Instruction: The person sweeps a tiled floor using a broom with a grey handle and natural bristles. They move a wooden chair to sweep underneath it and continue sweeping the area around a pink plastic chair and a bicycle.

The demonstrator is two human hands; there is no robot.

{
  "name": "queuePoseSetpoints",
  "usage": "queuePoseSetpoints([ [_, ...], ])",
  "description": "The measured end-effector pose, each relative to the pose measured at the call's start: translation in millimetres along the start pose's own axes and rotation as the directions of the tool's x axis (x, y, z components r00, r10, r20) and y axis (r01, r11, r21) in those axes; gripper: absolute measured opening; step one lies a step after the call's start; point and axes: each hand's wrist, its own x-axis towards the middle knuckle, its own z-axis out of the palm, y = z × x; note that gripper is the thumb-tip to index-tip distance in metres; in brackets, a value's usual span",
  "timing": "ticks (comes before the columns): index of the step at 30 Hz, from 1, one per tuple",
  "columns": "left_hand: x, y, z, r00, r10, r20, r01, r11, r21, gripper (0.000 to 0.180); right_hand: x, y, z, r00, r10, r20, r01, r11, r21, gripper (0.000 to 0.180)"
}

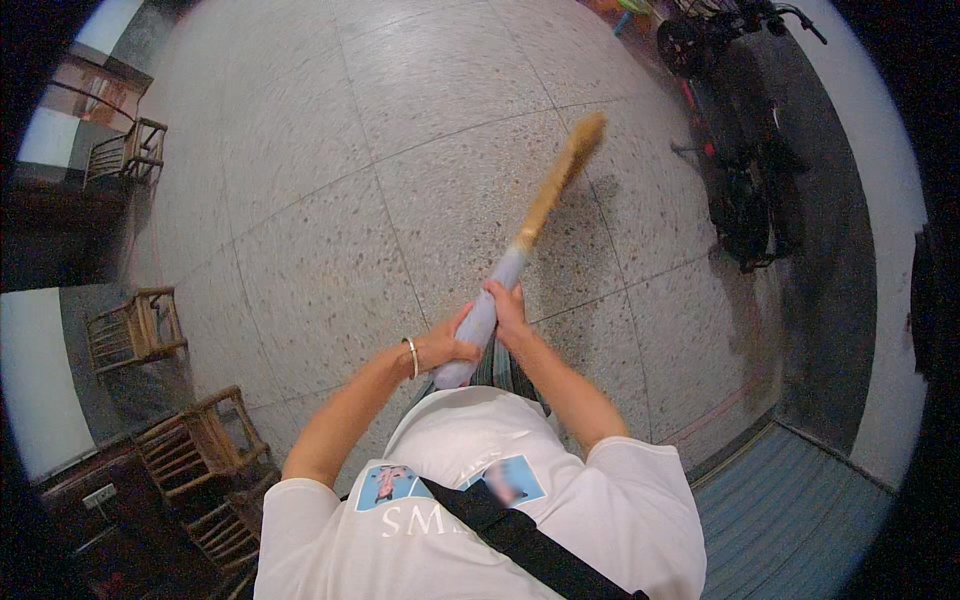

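Both of my hands hold what looks like a broom point(549, 197), slanting from my waist up and to the right. Its thick grip is pale lilac; past that comes a narrow golden-brown length with a blurred, bushy-looking tip. My left hand point(447, 346) is wrapped round the lilac part near its lower end, with a light bangle on the wrist. Higher up, my right hand point(507, 312) closes on the same grip, close to the golden part. The far end hangs over the speckled floor point(420, 190); whether it touches there I cannot tell.
Several bamboo chairs point(137, 328) line the left side, beside dark furniture. A dark motorbike or scooter point(745, 170) stands along the right wall. At the lower right lies a blue-grey ribbed surface point(790, 510). Something green and blue point(628, 15) shows at the top right.
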Motion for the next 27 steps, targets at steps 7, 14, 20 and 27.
queuePoseSetpoints([
  [7,-43.9,-49.0,-19.3,0.971,-0.212,0.108,0.225,0.966,-0.128,0.080,-43.1,77.9,3.7,0.919,0.352,-0.176,-0.322,0.930,0.177,0.046],
  [14,-87.4,-69.0,-64.1,0.994,-0.110,0.012,0.111,0.988,-0.108,0.084,-21.1,103.0,76.3,0.943,0.320,0.096,-0.319,0.948,-0.025,0.045],
  [20,-33.5,-51.7,-38.6,0.965,0.166,-0.203,-0.142,0.981,0.129,0.088,8.6,48.4,71.4,0.978,0.055,0.202,-0.042,0.997,-0.066,0.046],
  [27,52.2,9.3,-13.9,0.977,0.195,0.090,-0.204,0.974,0.101,0.085,73.1,-22.7,-18.4,0.995,-0.099,-0.023,0.099,0.995,0.014,0.032],
])
